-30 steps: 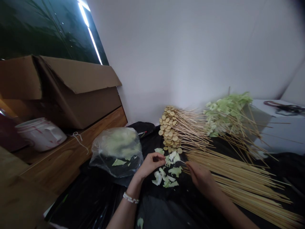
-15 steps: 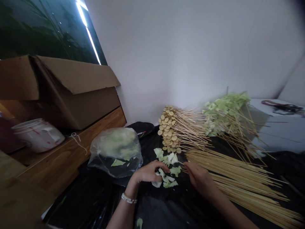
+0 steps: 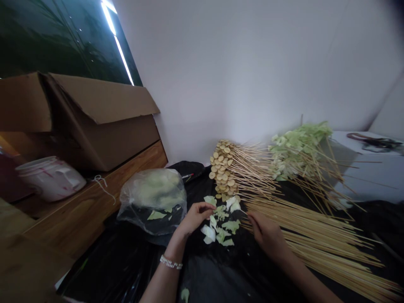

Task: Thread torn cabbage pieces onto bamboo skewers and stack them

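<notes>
- Skewer [image 3: 243,211]: thin, pale, short stretch visible, its tip end at the speared leaf [image 3: 233,204]; located centre, low, over the black sheet [image 3: 214,269].
- Speared leaf: whitish, pale green at the edges, crumpled, cabbage-like; just in front of the potato slices.
- Right hand [image 3: 267,233]: fingers closed round the skewer, thumb along it; rest of the stick hidden by the hand.
- Left hand [image 3: 197,216]: thumb and fingertips held narrow, at the edge of the loose leaf pieces [image 3: 232,226]; whether they pinch one, cannot tell. Beaded bracelet [image 3: 171,263] on the wrist.
- Loose leaf pieces: torn, curled, white to light green, scattered between the hands, some overlapping.
- Potato slices [image 3: 224,168]: round, yellowish, stacked on sticks pointing right; close behind the leaves, bounding the space there.
- Bare sticks [image 3: 315,235]: long loose spread on the right; right hand and forearm cover part of it.
- Leaf skewers [image 3: 299,143]: heaped beyond the bare sticks, beside a white box [image 3: 378,176].
- Clear bag [image 3: 151,193]: bulging with greens, just left of the left hand, crowding that side.
- Farther left: wooden surface [image 3: 135,181] bearing a white tub [image 3: 52,179] and an open cardboard box [image 3: 120,134].
</notes>
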Demonstrator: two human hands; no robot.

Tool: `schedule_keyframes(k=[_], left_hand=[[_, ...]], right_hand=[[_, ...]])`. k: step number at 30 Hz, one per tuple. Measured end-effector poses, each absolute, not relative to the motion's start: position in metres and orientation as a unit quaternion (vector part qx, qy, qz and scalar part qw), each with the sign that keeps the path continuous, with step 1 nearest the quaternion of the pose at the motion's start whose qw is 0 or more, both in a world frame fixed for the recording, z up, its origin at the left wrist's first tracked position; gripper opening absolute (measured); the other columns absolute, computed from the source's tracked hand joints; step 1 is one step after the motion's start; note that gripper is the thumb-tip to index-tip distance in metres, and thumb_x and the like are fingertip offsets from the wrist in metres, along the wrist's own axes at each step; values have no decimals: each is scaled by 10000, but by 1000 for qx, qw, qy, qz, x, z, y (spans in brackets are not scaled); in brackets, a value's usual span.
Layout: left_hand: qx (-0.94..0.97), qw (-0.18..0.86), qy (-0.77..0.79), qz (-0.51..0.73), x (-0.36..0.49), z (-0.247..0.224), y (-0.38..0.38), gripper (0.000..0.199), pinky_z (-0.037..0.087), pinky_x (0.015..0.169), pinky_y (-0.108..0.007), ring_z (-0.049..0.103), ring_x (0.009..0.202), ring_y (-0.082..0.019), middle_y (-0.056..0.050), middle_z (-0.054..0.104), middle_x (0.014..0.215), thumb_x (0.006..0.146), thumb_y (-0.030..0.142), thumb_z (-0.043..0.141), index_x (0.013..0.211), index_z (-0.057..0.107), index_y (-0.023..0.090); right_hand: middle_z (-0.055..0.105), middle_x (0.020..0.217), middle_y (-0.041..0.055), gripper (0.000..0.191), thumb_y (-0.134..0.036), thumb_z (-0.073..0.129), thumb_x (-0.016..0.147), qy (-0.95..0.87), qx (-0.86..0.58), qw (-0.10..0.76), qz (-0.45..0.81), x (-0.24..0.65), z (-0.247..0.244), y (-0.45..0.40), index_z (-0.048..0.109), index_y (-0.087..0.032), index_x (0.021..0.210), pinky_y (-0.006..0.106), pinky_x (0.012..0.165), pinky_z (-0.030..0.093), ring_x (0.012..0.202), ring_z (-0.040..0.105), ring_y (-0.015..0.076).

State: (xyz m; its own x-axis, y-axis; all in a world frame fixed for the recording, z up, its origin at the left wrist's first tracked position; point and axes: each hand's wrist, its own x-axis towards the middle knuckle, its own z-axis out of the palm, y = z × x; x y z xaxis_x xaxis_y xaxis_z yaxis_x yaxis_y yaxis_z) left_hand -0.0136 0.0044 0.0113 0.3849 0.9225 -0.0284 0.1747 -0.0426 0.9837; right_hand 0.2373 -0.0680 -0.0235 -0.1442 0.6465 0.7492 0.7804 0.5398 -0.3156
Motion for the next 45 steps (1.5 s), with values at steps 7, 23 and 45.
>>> schedule_keyframes(k=[7, 23, 45], left_hand=[[661, 566, 364, 331, -7, 15, -4, 379, 434, 771, -266, 580, 891, -183, -86, 657, 1006, 634, 99, 628, 1001, 716, 144], [815, 371, 393, 208, 0, 15, -16, 313, 396, 926, -323, 566, 948, -206, -46, 638, 960, 604, 60, 555, 802, 756, 196], [368, 609, 449, 540, 0, 2, 7, 461, 400, 550, -168, 517, 618, -66, -13, 669, 793, 491, 410, 871, 842, 731, 146]], right_hand=[[701, 905, 40, 186, -169, 422, 950, -755, -474, 449, -62, 237, -25, -68, 594, -188, 1018, 264, 725, 535, 803, 681, 155], [707, 910, 56, 219, -199, 388, 965, -759, -487, 429, -49, 235, -28, -68, 604, -200, 1004, 268, 695, 550, 791, 689, 166], [707, 914, 48, 197, -223, 414, 960, -745, -484, 459, -13, 232, -25, -72, 601, -205, 1022, 257, 704, 546, 795, 687, 157]])
